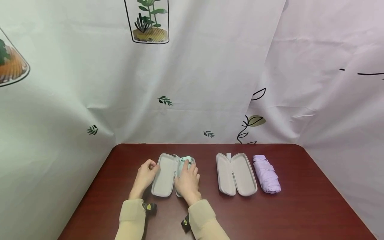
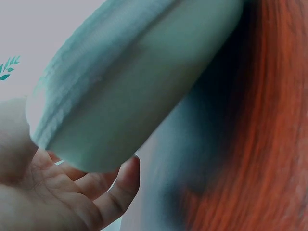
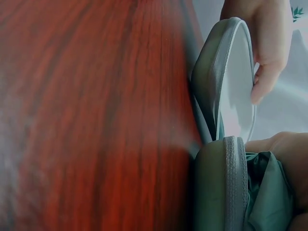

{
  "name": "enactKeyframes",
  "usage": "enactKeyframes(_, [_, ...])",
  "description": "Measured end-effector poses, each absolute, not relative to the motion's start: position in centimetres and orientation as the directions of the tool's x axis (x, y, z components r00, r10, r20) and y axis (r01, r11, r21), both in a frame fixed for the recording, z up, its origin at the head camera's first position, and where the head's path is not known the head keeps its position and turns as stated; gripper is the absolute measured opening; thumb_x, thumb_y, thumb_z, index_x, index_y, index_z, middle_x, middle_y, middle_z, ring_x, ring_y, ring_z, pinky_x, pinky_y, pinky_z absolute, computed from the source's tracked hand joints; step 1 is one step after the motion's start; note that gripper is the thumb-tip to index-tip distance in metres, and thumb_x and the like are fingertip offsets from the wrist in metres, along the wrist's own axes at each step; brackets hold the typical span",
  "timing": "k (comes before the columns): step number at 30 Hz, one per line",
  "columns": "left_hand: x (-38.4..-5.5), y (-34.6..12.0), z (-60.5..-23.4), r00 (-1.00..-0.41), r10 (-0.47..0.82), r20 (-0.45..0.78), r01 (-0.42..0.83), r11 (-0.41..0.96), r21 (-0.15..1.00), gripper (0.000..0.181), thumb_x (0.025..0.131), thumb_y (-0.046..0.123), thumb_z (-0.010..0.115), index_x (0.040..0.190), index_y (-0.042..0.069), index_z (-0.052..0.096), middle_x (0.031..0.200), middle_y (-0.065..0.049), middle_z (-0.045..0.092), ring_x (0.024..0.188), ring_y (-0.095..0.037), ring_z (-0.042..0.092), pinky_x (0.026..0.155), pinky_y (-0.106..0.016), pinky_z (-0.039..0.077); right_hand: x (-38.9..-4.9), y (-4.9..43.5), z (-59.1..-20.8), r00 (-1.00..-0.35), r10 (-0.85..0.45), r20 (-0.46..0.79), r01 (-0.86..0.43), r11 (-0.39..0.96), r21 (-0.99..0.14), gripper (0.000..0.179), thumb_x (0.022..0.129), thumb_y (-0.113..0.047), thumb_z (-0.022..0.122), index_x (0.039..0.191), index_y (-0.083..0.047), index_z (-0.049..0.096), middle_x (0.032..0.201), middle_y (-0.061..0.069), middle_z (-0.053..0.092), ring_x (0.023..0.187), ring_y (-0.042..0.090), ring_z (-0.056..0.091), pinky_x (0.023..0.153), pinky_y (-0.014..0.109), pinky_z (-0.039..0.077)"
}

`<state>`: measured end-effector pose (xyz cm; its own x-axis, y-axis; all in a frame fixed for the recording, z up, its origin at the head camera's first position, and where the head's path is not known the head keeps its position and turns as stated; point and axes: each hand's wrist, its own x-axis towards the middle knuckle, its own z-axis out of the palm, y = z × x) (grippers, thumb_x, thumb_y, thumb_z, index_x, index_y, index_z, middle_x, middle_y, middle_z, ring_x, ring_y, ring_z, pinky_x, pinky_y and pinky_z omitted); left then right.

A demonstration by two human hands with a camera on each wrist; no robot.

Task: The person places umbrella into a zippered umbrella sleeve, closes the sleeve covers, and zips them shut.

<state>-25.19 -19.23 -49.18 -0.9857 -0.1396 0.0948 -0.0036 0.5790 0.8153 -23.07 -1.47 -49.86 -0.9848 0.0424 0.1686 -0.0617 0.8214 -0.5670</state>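
A light grey zip case (image 1: pixel 164 176) lies unfolded on the table in the head view, its two halves side by side. In its right half is a mint-green bundle of folded fabric, like a compact umbrella (image 1: pixel 186 159), mostly covered by my right hand (image 1: pixel 188 181). That hand rests on the fabric with its fingers extended; the right wrist view shows the green fabric (image 3: pixel 270 195) bulging above the zip edge. At the outer rim of the left half is my left hand (image 1: pixel 145 174), fingers loosely bent. The left wrist view shows its fingers (image 2: pixel 118 197) beside the case's end.
Right of my hands lies a second unfolded grey case (image 1: pixel 246 176), both halves facing up. Beside it is a lilac folded umbrella (image 1: pixel 267 175). The dark red table (image 1: pixel 288 216) ends at a printed white curtain (image 1: pixel 192 83) behind and at both sides.
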Motion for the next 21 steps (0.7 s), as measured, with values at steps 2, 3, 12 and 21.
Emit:
enactKeyframes(2, [-25.1,-19.3,-49.2,-0.985,-0.142,0.097,-0.004,0.581,0.814,0.016,0.094,0.021,0.062,0.088,0.007,0.056,0.076,-0.004,0.049,0.066,-0.018,0.045,0.061,-0.033,0.037,-23.0,-1.6,-49.9,-0.984,0.036,0.174,-0.07,0.822,-0.565,0.079,0.083,-0.02,0.07,0.146,0.007,0.032,0.134,0.03,0.038,0.116,0.038,0.04,0.088,0.05,0.036])
enactKeyframes(3, [-25.1,-19.4,-49.3,-0.985,-0.143,0.097,-0.005,0.582,0.814,0.016,0.094,0.02,0.062,0.088,0.007,0.056,0.076,-0.004,0.049,0.066,-0.018,0.045,0.061,-0.033,0.037,-23.0,-1.6,-49.9,-0.984,0.033,0.175,-0.073,0.822,-0.565,0.079,0.082,-0.02,0.069,0.146,0.008,0.032,0.134,0.03,0.039,0.116,0.038,0.04,0.087,0.05,0.036])
enactKeyframes(12, [-25.3,-19.5,-49.2,-0.985,-0.137,0.102,0.003,0.584,0.812,0.015,0.094,0.02,0.062,0.089,0.007,0.056,0.077,-0.004,0.05,0.068,-0.018,0.046,0.062,-0.033,0.037,-23.1,-1.6,-49.6,-0.99,0.034,0.135,-0.053,0.805,-0.591,0.081,0.083,-0.02,0.071,0.148,0.005,0.031,0.138,0.03,0.036,0.12,0.039,0.038,0.092,0.052,0.035])
enactKeyframes(21, [-25.3,-19.4,-49.1,-0.987,-0.137,0.087,-0.01,0.586,0.81,0.015,0.093,0.022,0.063,0.09,0.008,0.057,0.079,-0.004,0.051,0.068,-0.018,0.046,0.062,-0.033,0.037,-23.1,0.2,-47.7,-0.996,-0.061,0.066,-0.09,0.726,-0.682,0.069,0.085,-0.022,0.067,0.143,0.004,0.041,0.141,0.032,0.035,0.124,0.043,0.037,0.095,0.059,0.035])
